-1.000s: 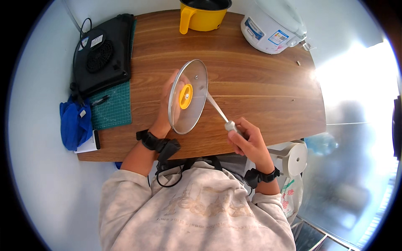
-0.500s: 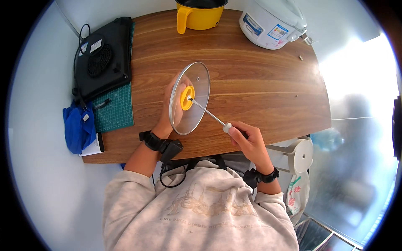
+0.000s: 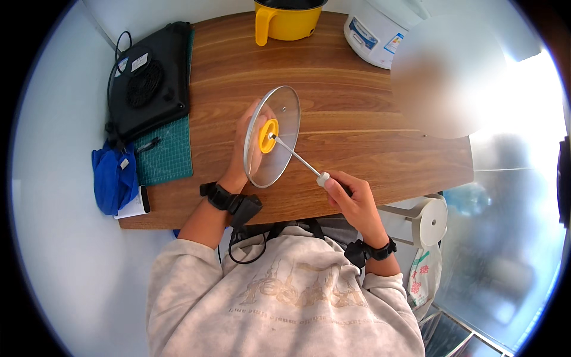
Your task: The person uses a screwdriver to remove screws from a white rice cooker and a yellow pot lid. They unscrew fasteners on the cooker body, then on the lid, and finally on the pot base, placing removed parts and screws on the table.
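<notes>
Right hand point(image 3: 355, 205) pinches screwdriver point(image 3: 299, 157); left hand point(image 3: 242, 137) clasps glass lid point(image 3: 277, 163) from behind; I judge tilted pressure could skid the tip point(image 3: 275, 137).

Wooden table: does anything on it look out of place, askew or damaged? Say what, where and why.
The black appliance at the left of the table looks odd: its fan grille and labels face up, as if upside down. A round blur hides part of the right side, so I cannot judge there.

Silver-rimmed clear lid point(image 3: 285, 122), yellow knob point(image 3: 264, 143), tilted near upright; screwdriver point(image 3: 299, 159) aslant, tip point(image 3: 275, 137) at knob's centre.
</notes>
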Demonstrator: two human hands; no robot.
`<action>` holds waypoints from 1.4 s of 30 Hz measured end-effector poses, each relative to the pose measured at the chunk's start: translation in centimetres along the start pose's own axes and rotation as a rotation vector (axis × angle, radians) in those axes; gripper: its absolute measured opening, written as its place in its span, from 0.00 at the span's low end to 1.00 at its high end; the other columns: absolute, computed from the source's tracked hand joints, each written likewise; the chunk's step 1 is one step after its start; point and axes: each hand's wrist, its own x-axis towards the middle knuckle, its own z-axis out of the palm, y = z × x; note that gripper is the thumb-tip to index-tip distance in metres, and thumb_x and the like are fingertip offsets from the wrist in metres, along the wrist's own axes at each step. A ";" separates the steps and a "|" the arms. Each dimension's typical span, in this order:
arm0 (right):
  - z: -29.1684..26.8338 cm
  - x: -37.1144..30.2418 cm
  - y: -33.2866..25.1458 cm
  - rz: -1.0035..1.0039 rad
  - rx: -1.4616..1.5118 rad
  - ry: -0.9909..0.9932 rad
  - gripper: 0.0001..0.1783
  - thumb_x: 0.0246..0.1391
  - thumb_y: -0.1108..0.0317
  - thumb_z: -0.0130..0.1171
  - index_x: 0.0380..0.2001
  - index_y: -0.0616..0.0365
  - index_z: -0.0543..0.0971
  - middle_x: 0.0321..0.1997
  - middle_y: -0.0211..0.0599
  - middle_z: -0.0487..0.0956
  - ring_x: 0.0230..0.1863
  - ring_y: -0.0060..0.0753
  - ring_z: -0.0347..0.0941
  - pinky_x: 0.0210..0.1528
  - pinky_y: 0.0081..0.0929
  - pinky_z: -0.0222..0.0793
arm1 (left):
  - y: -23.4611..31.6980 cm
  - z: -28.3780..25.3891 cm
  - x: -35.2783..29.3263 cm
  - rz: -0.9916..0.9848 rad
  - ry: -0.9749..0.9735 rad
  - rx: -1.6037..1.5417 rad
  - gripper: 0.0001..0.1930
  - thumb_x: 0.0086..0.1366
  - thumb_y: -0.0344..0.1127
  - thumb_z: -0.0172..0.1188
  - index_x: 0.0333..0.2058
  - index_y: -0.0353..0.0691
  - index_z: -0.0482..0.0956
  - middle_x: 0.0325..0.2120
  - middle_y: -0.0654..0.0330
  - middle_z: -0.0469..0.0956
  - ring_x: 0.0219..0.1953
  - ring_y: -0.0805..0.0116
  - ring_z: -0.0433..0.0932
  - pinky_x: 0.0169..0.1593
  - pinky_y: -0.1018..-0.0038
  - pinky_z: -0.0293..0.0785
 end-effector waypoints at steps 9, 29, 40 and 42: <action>-0.4 -0.4 -0.9 0.065 0.010 -0.037 0.18 0.70 0.59 0.54 0.44 0.65 0.82 0.21 0.23 0.72 0.24 0.13 0.64 0.25 0.17 0.60 | -1.1 -0.7 0.3 0.098 -0.038 0.079 0.17 0.73 0.51 0.49 0.34 0.42 0.70 0.28 0.67 0.65 0.30 0.79 0.64 0.33 0.80 0.61; -0.7 5.5 -4.8 -0.017 -0.190 -0.423 0.17 0.69 0.61 0.56 0.43 0.68 0.81 0.21 0.26 0.72 0.23 0.17 0.68 0.28 0.21 0.66 | 2.8 -3.2 -5.1 0.038 0.264 0.101 0.13 0.75 0.45 0.43 0.38 0.43 0.70 0.30 0.67 0.69 0.31 0.81 0.68 0.35 0.84 0.65; -2.2 8.1 -6.0 -0.213 -0.455 -0.446 0.17 0.67 0.60 0.58 0.42 0.67 0.82 0.18 0.32 0.73 0.22 0.20 0.70 0.27 0.23 0.66 | 1.7 -2.0 -4.7 0.144 0.376 0.076 0.12 0.75 0.43 0.42 0.35 0.44 0.69 0.29 0.68 0.68 0.31 0.82 0.66 0.35 0.84 0.64; -3.1 8.9 -6.9 -0.226 -0.480 -0.416 0.18 0.67 0.59 0.57 0.41 0.67 0.82 0.18 0.32 0.73 0.22 0.20 0.69 0.27 0.23 0.65 | 2.2 -1.3 -2.9 0.113 0.356 -0.049 0.12 0.74 0.42 0.43 0.33 0.45 0.69 0.26 0.68 0.68 0.29 0.81 0.67 0.34 0.83 0.64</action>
